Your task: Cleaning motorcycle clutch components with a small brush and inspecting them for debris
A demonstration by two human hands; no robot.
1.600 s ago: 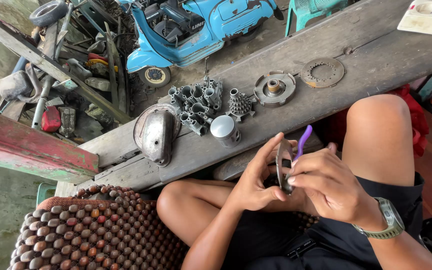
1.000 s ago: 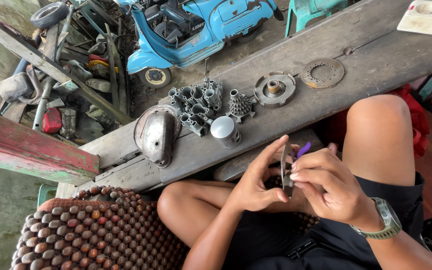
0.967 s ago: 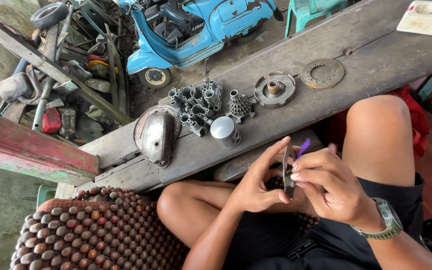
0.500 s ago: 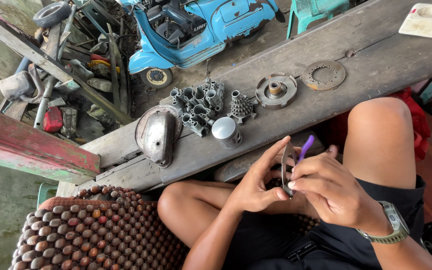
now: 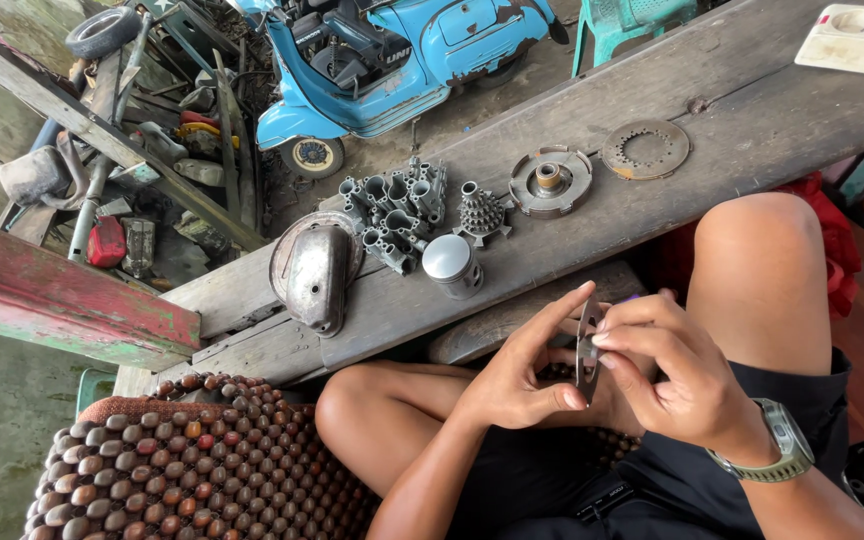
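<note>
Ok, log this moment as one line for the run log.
left hand: steadies thin metal disc edge-on | right hand: pinches disc | over lap | wooden plank: piston, gear cluster, ring plate untouched

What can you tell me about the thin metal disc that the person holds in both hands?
The metal disc is thin, flat and grey, seen almost edge-on, so its face is mostly hidden. It stands upright above the person's lap, in front of the wooden plank. The left hand steadies it with a long finger along its rim and the thumb below; the right hand pinches its other side with the fingertips. It looks dull and worn.
</note>
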